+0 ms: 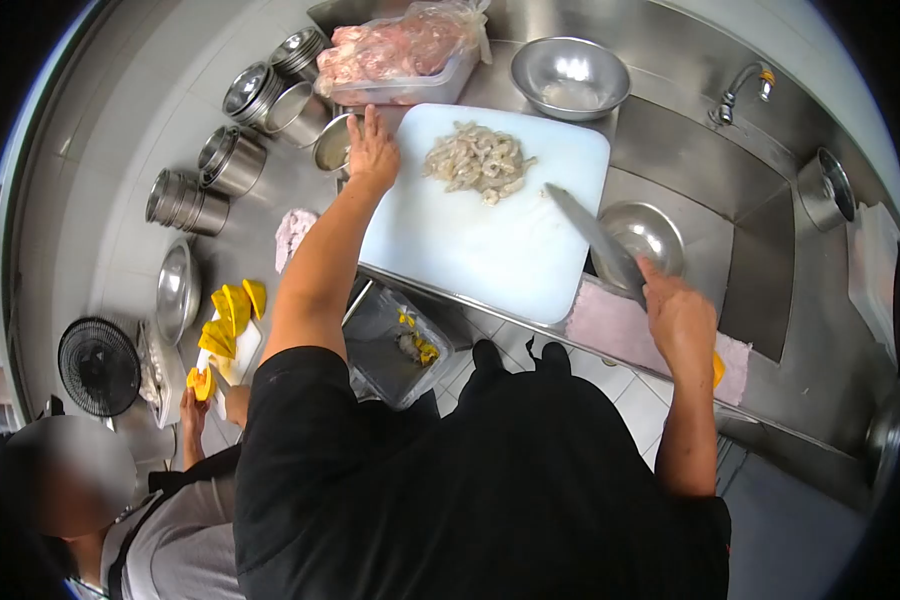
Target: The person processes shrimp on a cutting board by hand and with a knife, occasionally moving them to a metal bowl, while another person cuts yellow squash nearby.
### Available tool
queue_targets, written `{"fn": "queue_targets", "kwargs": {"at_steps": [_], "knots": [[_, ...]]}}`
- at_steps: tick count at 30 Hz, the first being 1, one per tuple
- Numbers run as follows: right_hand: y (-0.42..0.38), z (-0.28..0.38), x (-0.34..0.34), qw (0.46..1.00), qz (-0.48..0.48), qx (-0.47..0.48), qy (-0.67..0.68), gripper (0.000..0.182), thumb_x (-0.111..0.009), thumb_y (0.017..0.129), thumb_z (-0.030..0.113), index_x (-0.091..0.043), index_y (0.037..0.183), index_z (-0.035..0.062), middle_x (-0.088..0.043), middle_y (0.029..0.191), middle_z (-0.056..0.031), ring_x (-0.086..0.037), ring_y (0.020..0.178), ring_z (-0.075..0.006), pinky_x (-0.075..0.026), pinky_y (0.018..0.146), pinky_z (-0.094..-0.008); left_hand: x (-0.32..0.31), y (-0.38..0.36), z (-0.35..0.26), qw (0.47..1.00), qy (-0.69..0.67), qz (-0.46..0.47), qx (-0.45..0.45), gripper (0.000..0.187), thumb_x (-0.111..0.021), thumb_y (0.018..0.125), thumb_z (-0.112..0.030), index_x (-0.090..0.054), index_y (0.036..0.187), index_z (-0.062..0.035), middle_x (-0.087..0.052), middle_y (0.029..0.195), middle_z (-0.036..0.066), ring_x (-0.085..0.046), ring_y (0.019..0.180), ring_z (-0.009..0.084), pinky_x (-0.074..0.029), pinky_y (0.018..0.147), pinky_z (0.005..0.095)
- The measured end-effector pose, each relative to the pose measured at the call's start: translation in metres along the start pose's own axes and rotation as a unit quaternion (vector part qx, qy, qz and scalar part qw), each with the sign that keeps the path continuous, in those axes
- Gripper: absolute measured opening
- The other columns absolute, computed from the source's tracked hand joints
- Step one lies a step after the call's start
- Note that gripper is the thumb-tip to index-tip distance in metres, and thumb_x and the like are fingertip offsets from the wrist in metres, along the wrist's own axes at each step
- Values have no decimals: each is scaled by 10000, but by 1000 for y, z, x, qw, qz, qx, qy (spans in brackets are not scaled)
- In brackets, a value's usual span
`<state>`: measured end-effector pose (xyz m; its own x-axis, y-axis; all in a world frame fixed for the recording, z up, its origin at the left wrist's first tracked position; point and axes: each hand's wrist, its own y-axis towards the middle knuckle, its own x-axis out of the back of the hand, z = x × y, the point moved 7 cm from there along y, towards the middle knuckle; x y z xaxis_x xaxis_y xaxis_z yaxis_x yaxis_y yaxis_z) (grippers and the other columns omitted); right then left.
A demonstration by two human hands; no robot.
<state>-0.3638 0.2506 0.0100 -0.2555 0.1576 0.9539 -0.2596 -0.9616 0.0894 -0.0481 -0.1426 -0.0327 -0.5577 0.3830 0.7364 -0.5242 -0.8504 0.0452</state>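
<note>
My right hand (680, 315) is closed around a large kitchen knife, its blade (600, 240) slanting over the right side of a white cutting board (490, 255). The knife tip is near a small scrap on the board. A heap of raw peeled shrimp (478, 162) lies on the board's upper middle. At the board's upper left edge, my left hand (374, 152) has its fingers stretched out and holds nothing. It overlaps a small metal bowl (332, 148) in this view.
Right of the board are a sink holding a metal bowl (660, 225), a faucet (735, 95) and a pink cloth (620, 330). Bagged meat (390, 55) and another bowl (570, 65) stand behind. A co-worker at left cuts pumpkin (232, 308); a scrap bin (385, 360) sits below.
</note>
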Motion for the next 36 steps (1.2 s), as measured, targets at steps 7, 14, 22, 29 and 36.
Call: {"fn": "queue_targets", "kwargs": {"at_steps": [7,14,22,29,36], "knots": [[-15,45,-2,992,-10,103,75,380,-536,971,145,-709,1306,193,-684,794,-146,-705,768,-343,-538,670,-477,6,18,-3,999,26,18,-16,461,-407,1045,-269,-639,1380,-54,-491,1551,145,-239,1550,378,-43,1217,720],[21,18,-1,999,13,-11,39,412,-526,956,104,-703,1319,185,-739,928,-168,-708,821,-375,-547,727,-488,50,14,69,993,-88,-8,78,363,-473,1013,-257,-725,1226,-104,-715,1256,93,-587,1286,296,-127,1186,742],[-14,0,5,994,40,64,79,361,-628,945,117,-734,1276,215,-749,969,-135,-691,835,-368,-544,754,-471,68,-35,34,867,-487,-85,60,327,-715,922,-390,-715,1125,-134,-761,931,156,-725,874,363,-568,791,459],[9,-30,-4,999,20,27,23,376,-632,939,122,-728,1290,219,-735,903,-128,-686,812,-371,-541,732,-469,108,-81,-122,890,-442,-98,43,250,-719,898,-232,-684,1129,-143,-755,1024,131,-719,954,317,-569,832,436],[1,-21,11,995,4,84,45,368,-555,976,165,-720,1293,253,-742,901,-112,-705,815,-341,-542,711,-481,94,-84,-101,842,-524,-97,83,204,-698,884,-230,-717,1050,-114,-753,939,129,-719,890,340,-562,804,464]]}}
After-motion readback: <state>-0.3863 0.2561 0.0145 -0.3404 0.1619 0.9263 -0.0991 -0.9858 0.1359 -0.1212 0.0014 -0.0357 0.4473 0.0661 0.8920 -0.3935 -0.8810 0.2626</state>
